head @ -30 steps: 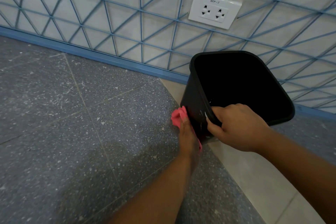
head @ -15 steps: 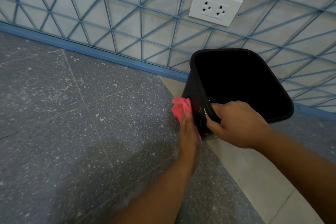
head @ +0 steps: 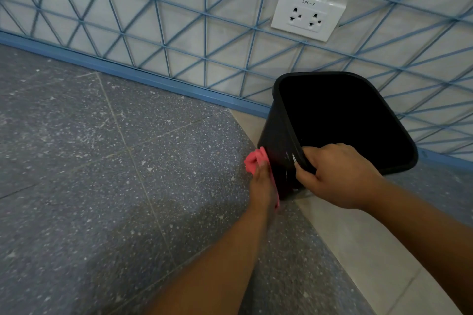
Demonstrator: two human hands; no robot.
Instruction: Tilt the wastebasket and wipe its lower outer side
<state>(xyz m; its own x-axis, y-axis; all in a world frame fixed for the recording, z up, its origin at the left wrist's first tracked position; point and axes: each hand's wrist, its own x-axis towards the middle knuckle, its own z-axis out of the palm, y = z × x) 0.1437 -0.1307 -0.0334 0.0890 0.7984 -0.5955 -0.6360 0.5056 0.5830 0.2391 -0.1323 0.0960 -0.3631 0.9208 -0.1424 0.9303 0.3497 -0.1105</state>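
A black plastic waste bin (head: 276, 135) stands tilted on the floor near the wall, its dark inside facing me. My right hand (head: 337, 176) grips the bin's near rim, fingers curled over the edge. My left hand (head: 262, 184) presses a pink cloth (head: 253, 161) flat against the bin's left outer wall, fingers stretched along it. Part of the cloth is hidden under the hand.
Grey speckled floor tiles (head: 102, 174) spread to the left, and a pale beige strip (head: 358, 243) runs under the bin toward me. Behind is a white wall with blue line pattern, a blue skirting (head: 128, 73) and a white double socket (head: 308, 14).
My left hand with the pink cloth has slid a little up along the bin's side. The right hand keeps its grip on the rim.
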